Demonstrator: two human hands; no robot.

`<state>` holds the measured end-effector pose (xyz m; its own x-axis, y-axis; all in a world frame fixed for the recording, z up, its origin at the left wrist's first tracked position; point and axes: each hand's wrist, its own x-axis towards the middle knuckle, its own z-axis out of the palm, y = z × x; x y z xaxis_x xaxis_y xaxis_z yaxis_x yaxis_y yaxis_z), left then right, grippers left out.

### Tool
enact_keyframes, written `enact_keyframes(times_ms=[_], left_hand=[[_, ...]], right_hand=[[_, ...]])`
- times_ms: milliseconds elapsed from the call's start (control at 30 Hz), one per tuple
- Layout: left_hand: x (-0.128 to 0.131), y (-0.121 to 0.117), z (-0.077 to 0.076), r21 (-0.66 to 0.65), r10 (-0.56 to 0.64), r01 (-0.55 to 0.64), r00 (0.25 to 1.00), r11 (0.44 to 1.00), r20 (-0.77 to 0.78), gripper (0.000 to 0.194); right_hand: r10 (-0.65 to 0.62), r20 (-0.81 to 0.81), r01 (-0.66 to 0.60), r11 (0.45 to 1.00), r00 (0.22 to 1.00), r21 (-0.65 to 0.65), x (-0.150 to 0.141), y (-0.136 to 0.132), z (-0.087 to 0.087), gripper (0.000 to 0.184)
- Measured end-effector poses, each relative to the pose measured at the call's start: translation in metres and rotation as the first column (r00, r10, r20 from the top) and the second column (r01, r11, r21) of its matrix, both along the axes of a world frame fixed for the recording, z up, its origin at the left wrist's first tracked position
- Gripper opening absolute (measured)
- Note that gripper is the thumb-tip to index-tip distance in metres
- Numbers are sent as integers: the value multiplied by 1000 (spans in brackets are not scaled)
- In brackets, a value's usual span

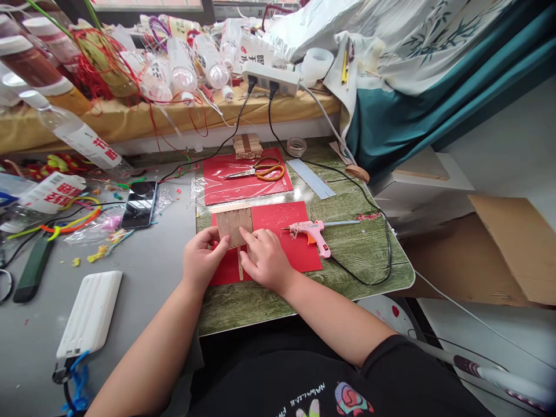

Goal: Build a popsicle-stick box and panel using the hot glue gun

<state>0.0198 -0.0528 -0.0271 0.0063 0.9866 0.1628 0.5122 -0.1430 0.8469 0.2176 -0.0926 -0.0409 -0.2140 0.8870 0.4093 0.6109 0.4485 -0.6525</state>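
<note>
A small flat panel of wooden craft sticks (233,221), laid side by side, is tilted up above a red sheet (278,215). My left hand (201,256) grips its left edge, thumb in front and fingers behind. With its index fingertip, my right hand (269,260) touches the panel's lower right part; thumb and index are apart. A single craft stick (241,271) shows below the panel, between my hands. Right of my right hand, a pink glue gun (316,233) lies on the sheet's edge, a glue stick in its back and glue strands at its nozzle.
Behind lie scissors (270,169) on a wrapped red pack, a bundle of craft sticks (248,147), glue sticks (310,178) and a tape roll (296,146). A phone (139,204) and white power bank (89,313) lie left. The glue gun's cord (386,255) loops along the right side.
</note>
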Motion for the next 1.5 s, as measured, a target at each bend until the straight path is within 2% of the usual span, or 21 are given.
enact_keyframes(times_ms=[100,400,633,867,1000,1200,1500], left_hand=[[0,0,1,0,3,-3,1000,1000,-10,22],[-1,1,-1,-32,18,-17,999,999,38,24],[-1,1,-3,-49,23,-19,997,999,68,24],[-3,3,-6,-70,36,-30,996,997,86,27],[-4,4,-8,-78,35,-27,994,997,106,28],[-4,4,-9,-76,22,-14,993,997,112,29],[-5,4,-10,-68,27,-20,994,998,105,32]], right_hand=[[-20,15,21,1000,1000,-10,1,1,0,61],[-12,28,12,1000,1000,-10,1,0,0,52],[-49,32,50,999,998,-17,3,2,0,60],[-40,54,41,999,998,-3,4,1,2,51],[-39,31,39,999,999,-16,4,1,1,51],[-59,-5,58,998,998,-24,5,3,-3,60],[-64,-19,64,998,998,-14,4,2,-5,54]])
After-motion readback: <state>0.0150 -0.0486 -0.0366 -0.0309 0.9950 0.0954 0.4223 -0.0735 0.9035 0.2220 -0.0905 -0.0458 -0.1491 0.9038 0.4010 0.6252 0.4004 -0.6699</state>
